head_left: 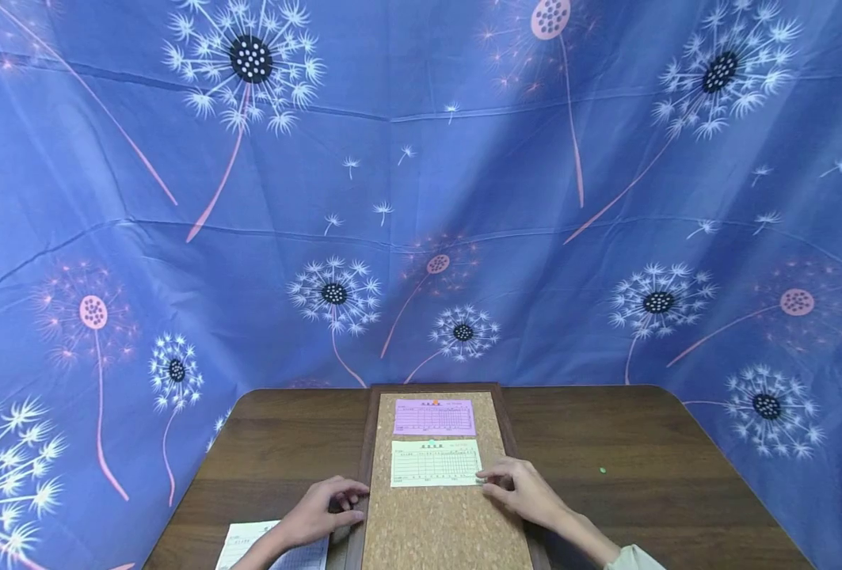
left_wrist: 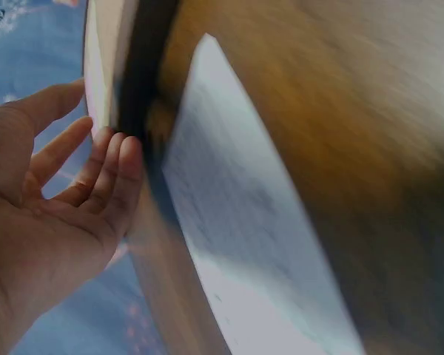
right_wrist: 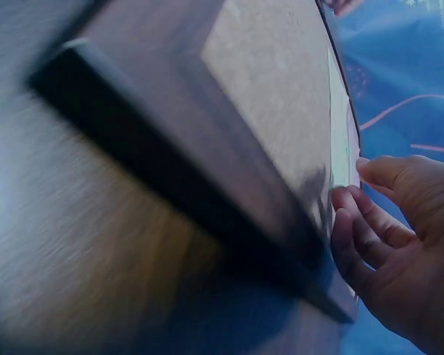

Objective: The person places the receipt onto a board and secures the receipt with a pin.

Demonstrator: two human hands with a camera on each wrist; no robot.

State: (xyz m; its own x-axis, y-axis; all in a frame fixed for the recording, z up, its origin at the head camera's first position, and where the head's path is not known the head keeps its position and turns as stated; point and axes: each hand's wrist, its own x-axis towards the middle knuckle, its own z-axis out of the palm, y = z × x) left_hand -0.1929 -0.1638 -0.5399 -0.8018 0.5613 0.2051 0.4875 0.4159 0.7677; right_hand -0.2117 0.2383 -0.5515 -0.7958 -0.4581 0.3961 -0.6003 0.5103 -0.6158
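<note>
A cork board with a dark wooden frame lies on the table. Pinned near its top is a purple printed slip, with an orange pin at its upper edge. Just below it, a pale green printed slip lies on the cork. My right hand is over the board's right side, its fingertips right at the lower right corner of the green slip and the thumb apart from them. My left hand rests by the board's left frame with fingers loosely bent and nothing in them.
A white printed sheet lies on the table left of the board, partly under the left forearm in this view. A small green piece lies on the brown table to the right. Behind hangs a blue dandelion-print cloth.
</note>
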